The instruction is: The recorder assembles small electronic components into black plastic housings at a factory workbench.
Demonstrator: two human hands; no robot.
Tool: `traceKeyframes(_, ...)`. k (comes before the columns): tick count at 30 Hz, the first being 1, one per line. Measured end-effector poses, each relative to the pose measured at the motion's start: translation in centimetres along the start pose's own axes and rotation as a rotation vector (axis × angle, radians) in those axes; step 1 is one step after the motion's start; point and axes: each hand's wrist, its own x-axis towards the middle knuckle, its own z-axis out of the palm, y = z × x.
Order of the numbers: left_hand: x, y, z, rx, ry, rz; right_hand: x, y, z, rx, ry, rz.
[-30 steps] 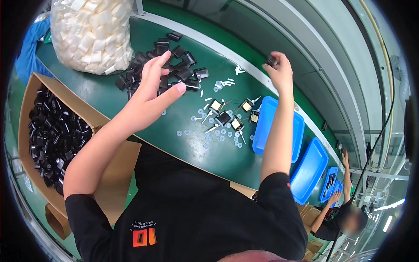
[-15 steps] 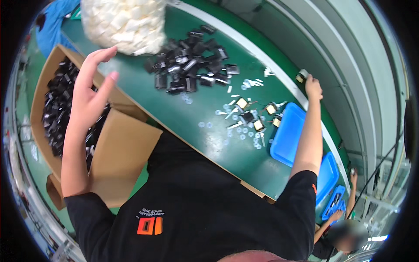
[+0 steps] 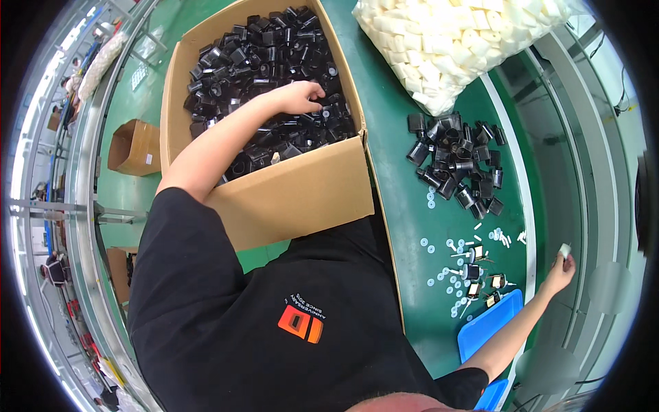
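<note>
My left hand (image 3: 301, 98) is inside the large cardboard box (image 3: 295, 189), over a deep heap of black plastic housings (image 3: 264, 58). Its fingers are half curled, with a gap between finger and thumb, and they reach down at the pieces; no held part shows. Out past the far right edge of the green table (image 3: 405, 309), my right hand (image 3: 559, 277) pinches a small pale block-shaped part (image 3: 564, 250) in its fingertips. On the table nearer that hand lie several small coil parts (image 3: 471, 272) with wires, among pale translucent washers (image 3: 431, 282) and short white sticks (image 3: 504, 238).
A clear bag of cream-coloured blocks (image 3: 446, 48) stands at the table's far end. Below it is a pile of black housings (image 3: 460, 161). Blue trays (image 3: 489, 326) line the right side. A smaller open carton (image 3: 135, 147) sits on the floor at left.
My view has swung left toward the carton. My left hand has gone from above the carton's edge down among the black housings. My right hand still holds its small part out past the table's edge.
</note>
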Motion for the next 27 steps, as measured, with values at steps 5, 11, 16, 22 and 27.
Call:
traceKeyframes(5, 2.8, -0.3, 2.5, 0.012, 0.011, 0.004, -7.4, -12.9, 1.2, 0.617, -0.104, 0.06)
traceKeyframes(11, 3.7, 0.9, 3.1, 0.238, 0.097, 0.018, -14.4, -15.0, -0.6, 1.343, -0.406, 0.183)
traceKeyframes(16, 2.6, 1.3, 2.2, 0.366, 0.049, -0.03, -17.3, -18.1, 1.4, 1.376, -0.349, 0.338)
traceKeyframes(22, 3.5, 1.0, 2.6, 0.382, 0.007, -0.054, -17.5, -21.9, 5.5, 1.486, -0.362, 0.183)
traceKeyframes(27, 4.0, -7.5, 1.7, 0.638, -0.088, 0.017, -17.5, -25.6, 8.3, 1.489, -0.403, 0.238)
